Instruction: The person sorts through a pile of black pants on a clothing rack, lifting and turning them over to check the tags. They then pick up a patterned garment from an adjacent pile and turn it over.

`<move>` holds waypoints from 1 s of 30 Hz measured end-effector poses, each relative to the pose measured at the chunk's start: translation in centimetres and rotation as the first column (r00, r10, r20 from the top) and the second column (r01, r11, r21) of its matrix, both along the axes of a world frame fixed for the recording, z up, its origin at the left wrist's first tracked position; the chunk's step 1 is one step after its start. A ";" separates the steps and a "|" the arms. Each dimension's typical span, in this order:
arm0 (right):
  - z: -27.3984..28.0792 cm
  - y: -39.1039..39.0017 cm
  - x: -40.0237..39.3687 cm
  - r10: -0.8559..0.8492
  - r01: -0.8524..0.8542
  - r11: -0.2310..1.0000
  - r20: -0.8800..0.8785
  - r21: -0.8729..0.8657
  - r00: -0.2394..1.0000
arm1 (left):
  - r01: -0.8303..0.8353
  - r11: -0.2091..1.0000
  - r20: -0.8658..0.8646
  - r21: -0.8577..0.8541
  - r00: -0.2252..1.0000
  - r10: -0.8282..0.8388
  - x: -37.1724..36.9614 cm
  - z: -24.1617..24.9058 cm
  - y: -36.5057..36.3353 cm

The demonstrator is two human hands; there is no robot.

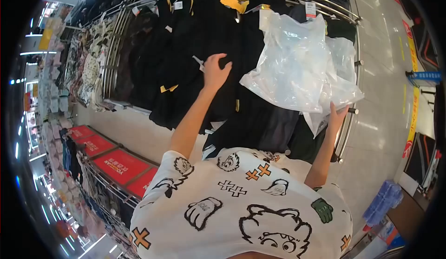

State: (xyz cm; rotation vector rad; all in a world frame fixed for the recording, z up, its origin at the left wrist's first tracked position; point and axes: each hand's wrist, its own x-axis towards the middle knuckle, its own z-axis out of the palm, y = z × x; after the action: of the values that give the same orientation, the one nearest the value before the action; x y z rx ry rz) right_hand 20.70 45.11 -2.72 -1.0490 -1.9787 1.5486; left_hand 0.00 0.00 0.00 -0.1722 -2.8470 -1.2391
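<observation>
My left hand (216, 72) is over the black garments (186, 80), its thumb and fingers curved and apart with nothing between them. Beside its knuckles a small white tag (199, 63) sticks out from the dark cloth. On the right, my right hand (337, 116) grips the lower edge of a clear plastic bag (341, 96). A larger translucent plastic bag (292, 59) with pale contents, which I cannot make out, overlaps it and lies on the dark clothes. Part of my right hand's fingers is hidden behind the plastic.
Metal rails (346, 136) frame the clothes rack, with white and yellow tags along its top. Red sign panels (116, 163) top another rack at lower left. Patterned clothes (95, 50) hang farther left. A shiny floor (381, 73) runs along the right, with a blue plastic-wrapped bundle (383, 201) below.
</observation>
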 end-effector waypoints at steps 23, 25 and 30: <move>5.8 -22.6 3.2 -0.118 -0.015 0.748 0.155 0.663 0.981 | 0.234 0.968 -0.317 0.093 0.928 -0.194 9.6 0.7 -14.7; 7.0 -26.4 2.2 -0.067 -0.049 0.779 0.161 0.625 0.985 | 0.274 0.959 -0.436 0.074 0.874 -0.216 8.1 0.2 -16.8; 6.8 -33.4 1.2 0.121 -0.134 0.936 0.062 0.326 0.991 | 0.063 0.982 -0.349 -0.180 0.929 -0.124 2.3 -1.1 -20.0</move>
State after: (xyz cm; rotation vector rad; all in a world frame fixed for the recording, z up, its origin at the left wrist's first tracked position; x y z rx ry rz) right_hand 21.89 11.75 4.06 -0.8342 -2.2737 1.2028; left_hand 2.33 -20.00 -1.15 -0.4913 -2.6389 -0.8704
